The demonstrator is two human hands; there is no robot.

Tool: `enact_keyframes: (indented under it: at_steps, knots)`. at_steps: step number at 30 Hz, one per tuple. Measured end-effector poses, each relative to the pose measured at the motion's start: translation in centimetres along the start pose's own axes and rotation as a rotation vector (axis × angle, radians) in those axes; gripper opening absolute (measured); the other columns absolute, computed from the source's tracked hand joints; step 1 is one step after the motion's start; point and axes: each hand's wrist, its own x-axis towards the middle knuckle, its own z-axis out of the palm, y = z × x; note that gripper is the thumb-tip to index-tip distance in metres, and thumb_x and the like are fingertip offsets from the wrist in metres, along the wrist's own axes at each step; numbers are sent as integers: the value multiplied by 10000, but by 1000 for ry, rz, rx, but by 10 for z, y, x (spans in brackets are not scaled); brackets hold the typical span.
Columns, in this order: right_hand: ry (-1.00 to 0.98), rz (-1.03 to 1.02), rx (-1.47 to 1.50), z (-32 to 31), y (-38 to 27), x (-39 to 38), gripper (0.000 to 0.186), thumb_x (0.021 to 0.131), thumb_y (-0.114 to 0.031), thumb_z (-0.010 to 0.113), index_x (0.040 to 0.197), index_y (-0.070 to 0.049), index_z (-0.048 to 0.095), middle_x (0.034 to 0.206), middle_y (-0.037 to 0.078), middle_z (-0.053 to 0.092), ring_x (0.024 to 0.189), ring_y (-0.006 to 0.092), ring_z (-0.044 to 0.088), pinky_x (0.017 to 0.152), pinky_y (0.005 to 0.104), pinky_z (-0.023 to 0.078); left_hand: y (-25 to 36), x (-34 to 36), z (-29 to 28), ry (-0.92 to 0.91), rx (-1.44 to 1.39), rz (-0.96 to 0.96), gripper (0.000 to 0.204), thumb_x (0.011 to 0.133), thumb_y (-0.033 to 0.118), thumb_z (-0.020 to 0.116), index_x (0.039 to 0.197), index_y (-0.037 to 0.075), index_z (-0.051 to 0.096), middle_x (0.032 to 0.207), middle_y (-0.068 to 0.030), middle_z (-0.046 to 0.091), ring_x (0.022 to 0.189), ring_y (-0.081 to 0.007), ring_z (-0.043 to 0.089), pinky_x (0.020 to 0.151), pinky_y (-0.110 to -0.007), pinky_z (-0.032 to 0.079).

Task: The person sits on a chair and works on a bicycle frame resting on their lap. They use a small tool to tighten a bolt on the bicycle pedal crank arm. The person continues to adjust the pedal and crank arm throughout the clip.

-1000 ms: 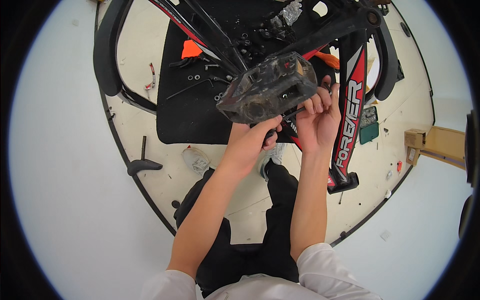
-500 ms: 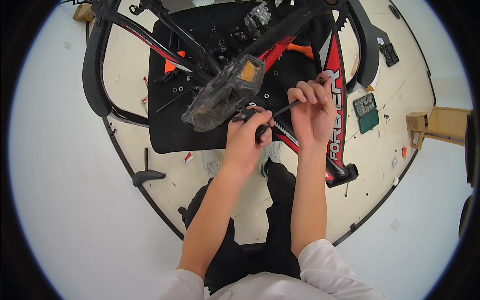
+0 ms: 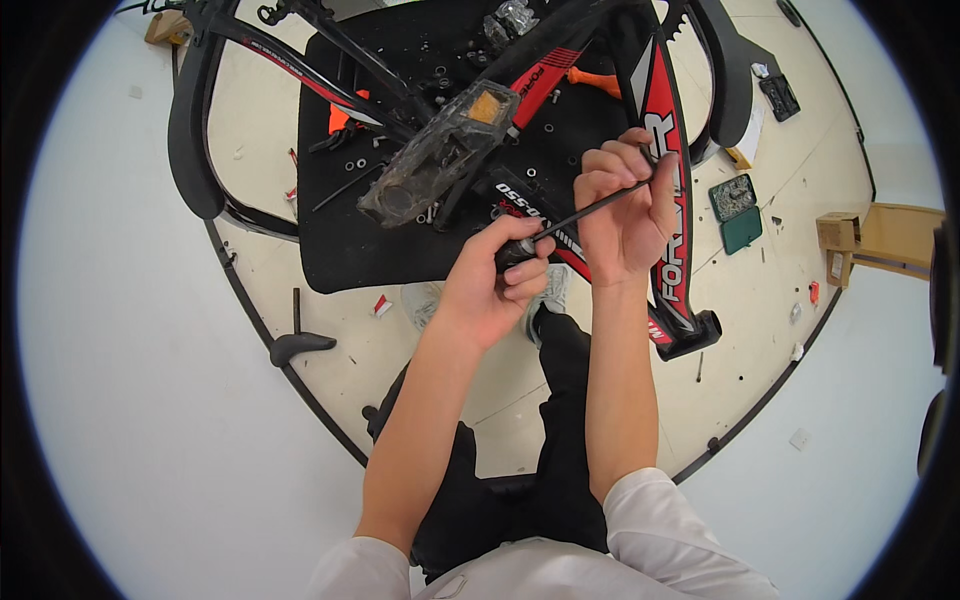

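Note:
My left hand [image 3: 487, 280] is closed around a small black rounded part [image 3: 515, 254] with a grey ring at its end; most of it is hidden by the fingers. In my right hand [image 3: 628, 205] is a black hex key [image 3: 598, 206], gripped near its bent end. Its long arm slants down to the left, and its tip meets the black part at the ring. Both hands are above the front edge of a black chair seat [image 3: 340, 240]. Just beyond them lies a red, black and white bicycle frame [image 3: 655, 110], with a worn dark pedal [image 3: 430, 160] to the left.
Small nuts and washers [image 3: 362, 164], another hex key [image 3: 345, 188] and an orange-handled tool [image 3: 595, 80] lie on the seat. Chair armrests [image 3: 195, 140] rise at both sides. On the floor are a bicycle saddle [image 3: 300, 347], a green case [image 3: 740, 232] and a cardboard box [image 3: 838, 232].
The black part has turned in my left hand, and the lever-like piece seen on it before is hidden. My right hand has moved slightly, and more of the hex key shows.

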Motion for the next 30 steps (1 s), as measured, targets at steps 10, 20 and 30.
enact_keyframes:
  at_steps: [10, 20, 30]
  knots:
    - [-100, 90, 14, -6, 7, 0, 408, 841, -237, 711, 1062, -93, 400, 800, -40, 518, 780, 81, 508, 868, 316, 521, 8, -7, -5, -24, -10, -49, 120, 881, 114, 537, 843, 7, 500, 729, -60, 500, 419, -37, 324, 352, -180, 216]
    - [188, 25, 306, -9, 14, 5, 244, 963, -261, 549, 897, -32, 497, 865, 15, 506, 743, 91, 484, 670, 205, 500, 17, -6, -8, 88, 147, 121, 92, 869, 103, 547, 844, 31, 496, 745, -57, 507, 451, -29, 341, 385, -175, 244]
    - [-30, 1, -17, -1, 20, 3, 311, 992, -236, 485, 1221, -26, 470, 856, 7, 417, 640, 63, 397, 576, 202, 347, 5, 0, -3, -41, 58, -19, 120, 886, 130, 527, 833, 25, 505, 715, -46, 509, 434, -30, 331, 377, -176, 232]
